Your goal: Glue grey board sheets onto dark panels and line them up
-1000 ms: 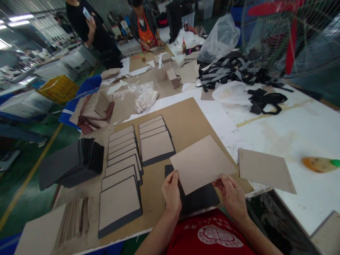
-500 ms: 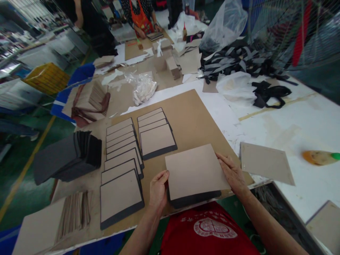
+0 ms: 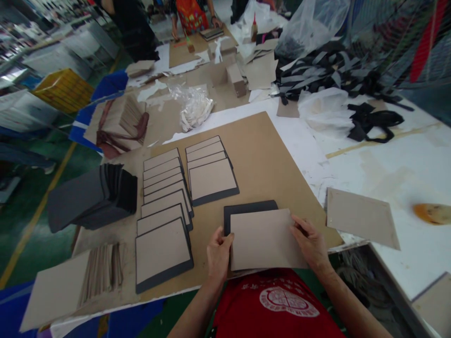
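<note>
In the head view, your left hand [image 3: 219, 253] has closed thumb and fingers on the left edge of the beige cardboard sheet [image 3: 264, 239]; your right hand [image 3: 310, 243] pinches its right edge. The sheet lies over the black panel [image 3: 250, 206] at the near table edge, black showing along its far and left sides; whether they touch, you cannot tell. Best keep both grips light and level, squaring the edges before pressing, like the black-bordered boards [image 3: 213, 180] beyond.
</note>
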### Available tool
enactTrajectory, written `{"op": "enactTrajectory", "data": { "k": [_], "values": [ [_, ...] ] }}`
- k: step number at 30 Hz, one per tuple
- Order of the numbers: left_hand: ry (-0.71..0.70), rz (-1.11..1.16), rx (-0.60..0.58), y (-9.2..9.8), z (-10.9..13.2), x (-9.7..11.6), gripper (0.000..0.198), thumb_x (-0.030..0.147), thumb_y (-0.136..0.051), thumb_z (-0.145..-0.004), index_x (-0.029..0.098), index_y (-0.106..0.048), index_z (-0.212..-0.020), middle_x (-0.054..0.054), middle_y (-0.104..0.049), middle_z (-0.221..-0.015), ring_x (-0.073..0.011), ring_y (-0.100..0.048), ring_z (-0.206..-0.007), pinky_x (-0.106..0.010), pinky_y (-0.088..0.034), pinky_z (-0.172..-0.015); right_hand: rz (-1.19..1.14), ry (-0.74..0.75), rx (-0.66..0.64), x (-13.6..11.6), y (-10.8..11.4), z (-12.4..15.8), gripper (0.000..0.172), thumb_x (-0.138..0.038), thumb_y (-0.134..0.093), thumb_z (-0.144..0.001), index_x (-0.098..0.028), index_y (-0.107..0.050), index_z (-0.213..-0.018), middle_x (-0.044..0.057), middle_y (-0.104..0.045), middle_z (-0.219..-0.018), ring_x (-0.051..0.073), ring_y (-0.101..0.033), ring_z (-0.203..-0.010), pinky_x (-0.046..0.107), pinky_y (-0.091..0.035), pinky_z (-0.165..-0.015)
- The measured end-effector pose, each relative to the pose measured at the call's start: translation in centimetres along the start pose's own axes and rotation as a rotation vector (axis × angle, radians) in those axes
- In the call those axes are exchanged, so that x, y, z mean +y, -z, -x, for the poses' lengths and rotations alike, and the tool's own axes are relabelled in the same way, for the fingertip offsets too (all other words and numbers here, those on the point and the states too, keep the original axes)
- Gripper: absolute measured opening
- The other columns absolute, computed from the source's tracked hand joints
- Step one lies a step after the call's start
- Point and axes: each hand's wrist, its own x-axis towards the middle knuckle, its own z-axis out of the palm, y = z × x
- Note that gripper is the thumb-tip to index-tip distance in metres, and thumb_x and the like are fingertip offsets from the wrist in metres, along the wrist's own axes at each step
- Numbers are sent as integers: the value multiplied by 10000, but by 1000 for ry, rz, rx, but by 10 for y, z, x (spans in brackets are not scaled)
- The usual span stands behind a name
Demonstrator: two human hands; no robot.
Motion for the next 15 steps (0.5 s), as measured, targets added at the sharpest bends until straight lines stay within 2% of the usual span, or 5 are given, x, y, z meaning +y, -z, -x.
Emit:
{"op": "enactTrajectory", "data": {
  "k": [2, 5, 10, 15],
  "values": [
    [14, -42, -1, 2, 2, 0, 490, 381, -757, -705, 166, -707, -1142, -36, -754, -854, -213, -673, -858, -344, -487, -856, 15, -13, -19, 7, -3, 4, 384, -419, -638, -784, -211, -723, -1096, 13, -564, -805, 190, -537, -756, 339, -465, -716],
    [-34, -134, -11, 4, 1, 0, 299, 342, -695, -755, 193, -759, -1006, -82, -744, -1036, -239, -655, -1015, -378, -456, -963, 35, -31, -34, 14, -8, 5, 388, -426, -631, -793, -201, -716, -1098, 21, -570, -829, 194, -540, -774, 342, -464, -729],
    [-176, -204, 24, 3, -16, -8, 259, 354, -657, -766, 192, -759, -939, -75, -738, -1005, -234, -658, -962, -375, -481, -925, 50, -19, -23, 17, -23, -6, 389, -428, -619, -796, -200, -718, -1095, 37, -583, -876, 200, -555, -816, 340, -468, -748],
    [-174, -148, 51, -5, -45, -14, 283, 365, -649, -761, 176, -757, -941, -66, -761, -980, -222, -676, -924, -347, -497, -888, 56, -3, -4, 24, -40, -23, 412, -440, -621, -781, -192, -717, -1096, 45, -590, -882, 203, -564, -813, 351, -477, -752]
  ]
}}
